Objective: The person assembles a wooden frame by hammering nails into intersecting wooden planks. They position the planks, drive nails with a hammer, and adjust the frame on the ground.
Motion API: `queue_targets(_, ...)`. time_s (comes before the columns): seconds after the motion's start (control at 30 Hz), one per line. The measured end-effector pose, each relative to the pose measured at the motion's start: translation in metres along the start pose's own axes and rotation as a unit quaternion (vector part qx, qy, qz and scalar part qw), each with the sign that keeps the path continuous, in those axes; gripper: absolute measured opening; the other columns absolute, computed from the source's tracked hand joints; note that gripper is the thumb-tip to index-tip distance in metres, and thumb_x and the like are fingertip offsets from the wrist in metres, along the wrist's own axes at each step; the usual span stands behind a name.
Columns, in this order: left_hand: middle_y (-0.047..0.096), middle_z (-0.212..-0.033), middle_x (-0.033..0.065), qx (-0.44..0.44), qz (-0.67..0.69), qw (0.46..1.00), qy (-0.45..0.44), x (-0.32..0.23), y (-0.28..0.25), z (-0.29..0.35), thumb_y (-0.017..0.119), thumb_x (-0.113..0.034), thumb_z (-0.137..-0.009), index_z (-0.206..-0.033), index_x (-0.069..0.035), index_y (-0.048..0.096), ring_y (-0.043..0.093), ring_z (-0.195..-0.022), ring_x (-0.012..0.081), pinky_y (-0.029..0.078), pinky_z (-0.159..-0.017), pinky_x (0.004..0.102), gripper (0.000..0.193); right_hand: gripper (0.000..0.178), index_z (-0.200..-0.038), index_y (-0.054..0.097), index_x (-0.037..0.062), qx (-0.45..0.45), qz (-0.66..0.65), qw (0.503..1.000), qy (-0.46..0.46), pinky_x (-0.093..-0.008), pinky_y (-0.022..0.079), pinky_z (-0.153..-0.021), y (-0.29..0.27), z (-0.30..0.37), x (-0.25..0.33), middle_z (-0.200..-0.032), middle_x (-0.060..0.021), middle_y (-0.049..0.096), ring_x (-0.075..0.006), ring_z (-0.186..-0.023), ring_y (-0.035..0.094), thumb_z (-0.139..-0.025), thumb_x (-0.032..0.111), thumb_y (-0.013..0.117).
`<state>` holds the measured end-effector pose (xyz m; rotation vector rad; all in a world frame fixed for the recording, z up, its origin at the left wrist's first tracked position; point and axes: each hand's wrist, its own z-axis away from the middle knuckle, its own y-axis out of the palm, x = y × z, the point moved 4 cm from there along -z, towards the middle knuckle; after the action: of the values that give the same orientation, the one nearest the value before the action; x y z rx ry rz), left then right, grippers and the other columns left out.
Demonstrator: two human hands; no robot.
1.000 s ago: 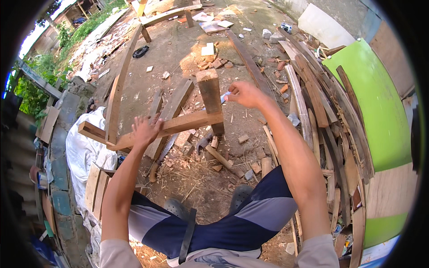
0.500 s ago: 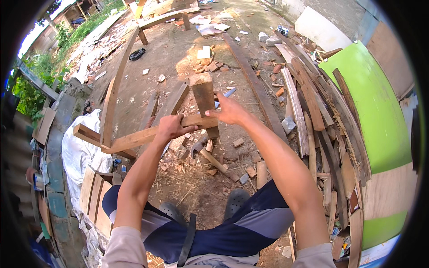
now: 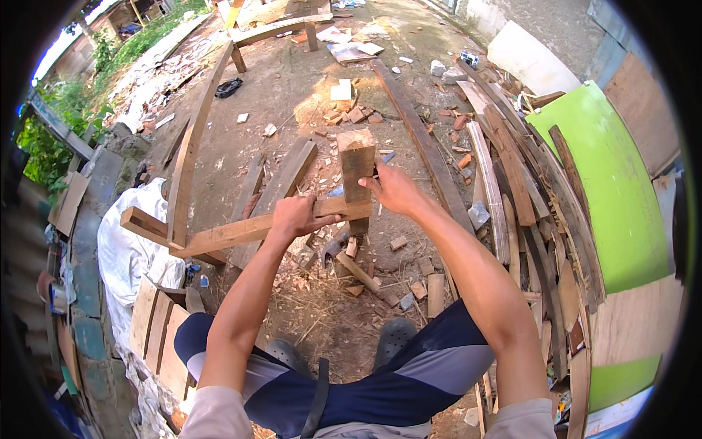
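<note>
My left hand (image 3: 298, 216) is closed over a horizontal wooden rail (image 3: 245, 232), its thumb lying along the top near the right end. That end laps against a thick upright wooden post (image 3: 357, 167). My right hand (image 3: 401, 190) grips the post's right side, thumb on the near face and fingers partly hidden behind it. At the rail's left end, a long wooden beam (image 3: 191, 154) and a short wooden piece (image 3: 144, 223) join it. A claw hammer (image 3: 358, 271) lies on the ground just below the post.
Wood offcuts (image 3: 434, 294) and shavings litter the ground near my feet. On the right stand a long pile of planks (image 3: 512, 164) and a green panel (image 3: 621, 190). A white sack (image 3: 135, 252) lies at left. A dark plank (image 3: 424, 139) stretches away beyond the post.
The post and the rail's end have shifted right, and the post stands straighter. My right thumb has moved up from the rail joint onto the post. The view has also shifted slightly.
</note>
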<state>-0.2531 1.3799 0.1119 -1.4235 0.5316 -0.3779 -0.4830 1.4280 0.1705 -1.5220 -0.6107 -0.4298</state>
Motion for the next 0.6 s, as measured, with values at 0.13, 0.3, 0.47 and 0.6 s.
queue_targets(0.13, 0.072, -0.077, 0.0194, 0.008, 0.000, 1.000, -0.006, 0.002, 0.000, 0.001, 0.054, -0.094, -0.071, -0.096, -0.002, 0.071, 0.073, -0.075, 0.0353, 0.057, -0.068, 0.0443, 0.097, 0.062, -0.141, 0.044, -0.0020, 0.053, 0.068, 0.996, 0.032, -0.0539, 0.051, -0.091, 0.002, 0.004, 0.003, -0.107, -0.0304, 0.069, -0.0467, -0.105, 0.066, -0.101, 0.042, 0.059)
queue_targets(0.3, 0.073, -0.081, 0.0198, 0.015, 0.016, 0.999, -0.032, -0.001, -0.004, 0.005, 0.059, -0.091, -0.070, -0.095, -0.003, 0.072, 0.073, -0.080, 0.0370, 0.057, -0.073, 0.0462, 0.093, 0.072, -0.148, 0.038, -0.0009, 0.039, 0.028, 0.998, 0.033, -0.0524, 0.051, -0.096, 0.004, 0.009, -0.003, -0.119, -0.0313, 0.066, -0.0458, -0.114, 0.063, -0.097, 0.042, 0.064)
queue_targets(0.47, 0.074, -0.082, 0.0185, 0.011, 0.010, 0.999, -0.046, 0.002, -0.005, 0.010, 0.056, -0.094, -0.070, -0.097, -0.004, 0.072, 0.074, -0.081, 0.0350, 0.057, -0.073, 0.0458, 0.095, 0.072, -0.145, 0.041, -0.0009, 0.034, 0.007, 0.999, 0.010, -0.0514, 0.051, -0.097, 0.016, -0.003, -0.009, -0.122, -0.0311, 0.065, -0.0467, -0.116, 0.062, -0.091, 0.032, 0.075)
queue_targets(0.6, 0.074, -0.080, 0.0174, 0.005, 0.018, 0.999, -0.040, -0.001, -0.004, 0.008, 0.057, -0.094, -0.069, -0.098, -0.006, 0.074, 0.074, -0.080, 0.0341, 0.057, -0.071, 0.0453, 0.094, 0.054, -0.125, 0.059, -0.0029, 0.043, 0.034, 0.996, 0.065, -0.0516, 0.051, -0.093, 0.042, -0.011, -0.030, -0.118, -0.0306, 0.065, -0.0469, -0.112, 0.063, -0.087, 0.028, 0.080)
